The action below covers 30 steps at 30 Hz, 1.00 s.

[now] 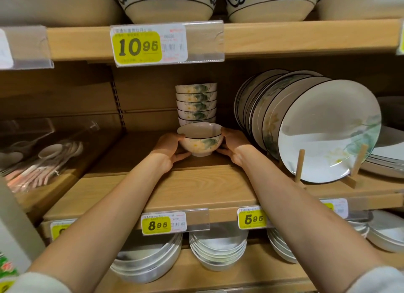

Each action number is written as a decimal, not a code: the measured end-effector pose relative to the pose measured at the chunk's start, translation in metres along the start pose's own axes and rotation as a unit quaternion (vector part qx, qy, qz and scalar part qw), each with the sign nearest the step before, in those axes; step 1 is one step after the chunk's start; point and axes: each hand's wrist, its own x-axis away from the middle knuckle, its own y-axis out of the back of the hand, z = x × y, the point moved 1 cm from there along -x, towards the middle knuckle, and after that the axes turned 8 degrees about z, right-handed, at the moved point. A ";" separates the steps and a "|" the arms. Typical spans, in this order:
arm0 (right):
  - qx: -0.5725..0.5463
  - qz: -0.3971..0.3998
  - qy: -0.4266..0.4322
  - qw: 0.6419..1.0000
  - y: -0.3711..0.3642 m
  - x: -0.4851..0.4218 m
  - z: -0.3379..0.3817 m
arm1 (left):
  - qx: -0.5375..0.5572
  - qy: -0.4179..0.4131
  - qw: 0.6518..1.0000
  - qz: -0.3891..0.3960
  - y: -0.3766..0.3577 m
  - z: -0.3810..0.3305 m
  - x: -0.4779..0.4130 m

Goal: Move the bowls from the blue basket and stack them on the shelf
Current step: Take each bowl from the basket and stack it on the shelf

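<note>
A: Progress?
B: A stack of bowls stands at the back of the shelf. Left hand and right hand cup one bowl just in front, fingers curled round it.
A: Remaining?
B: This one, probably. The basket's out of view, can't tell.

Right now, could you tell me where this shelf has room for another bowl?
The shelf is bare left of the held bowl, up to the spoon packs, and along its front edge; upright plates crowd the bowl's right.
</note>
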 end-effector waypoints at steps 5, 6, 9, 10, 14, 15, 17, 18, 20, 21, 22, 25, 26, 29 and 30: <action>0.019 -0.022 -0.011 1.000 -0.001 0.006 0.001 | -0.030 0.010 0.999 -0.023 -0.001 -0.003 0.005; 0.034 -0.038 -0.013 0.999 -0.001 0.009 0.003 | -0.038 0.012 0.999 -0.033 -0.001 -0.005 0.008; 0.035 -0.067 0.017 0.997 0.001 0.024 0.014 | -0.005 -0.016 0.998 -0.053 0.000 -0.012 0.025; 0.015 -0.065 0.033 0.997 0.001 0.033 0.016 | 0.015 -0.038 0.997 -0.062 0.001 -0.013 0.034; -0.035 -0.042 0.093 0.994 0.006 0.079 0.011 | 0.055 -0.136 0.987 -0.061 0.008 -0.005 0.094; -0.032 -0.017 0.119 0.992 0.006 0.092 0.010 | 0.056 -0.157 0.985 -0.054 0.009 -0.001 0.113; -0.051 0.043 0.153 0.986 0.004 0.120 0.006 | 0.046 -0.179 0.982 -0.041 0.011 0.010 0.152; -0.069 0.070 0.159 0.982 0.003 0.134 0.003 | 0.039 -0.182 0.982 -0.040 0.013 0.017 0.171; -0.115 0.121 0.149 0.975 0.003 0.158 -0.008 | 0.032 -0.192 0.980 -0.052 0.021 0.031 0.205; -0.140 0.146 0.129 0.971 0.003 0.169 -0.016 | 0.035 -0.195 0.978 -0.063 0.028 0.039 0.222; -0.159 0.168 0.102 0.968 0.003 0.181 -0.024 | 0.043 -0.194 0.977 -0.078 0.035 0.047 0.240; -0.190 0.203 0.046 0.959 -0.002 0.212 -0.050 | 0.103 -0.184 0.969 -0.128 0.061 0.070 0.292; -0.197 0.207 0.030 0.958 -0.006 0.222 -0.059 | 0.124 -0.181 0.965 -0.144 0.069 0.077 0.311; -0.186 0.214 -0.029 0.958 -0.028 0.255 -0.089 | 0.161 -0.178 0.949 -0.202 0.100 0.097 0.370; -0.173 0.219 -0.050 0.959 -0.037 0.267 -0.100 | 0.167 -0.172 0.944 -0.227 0.111 0.104 0.391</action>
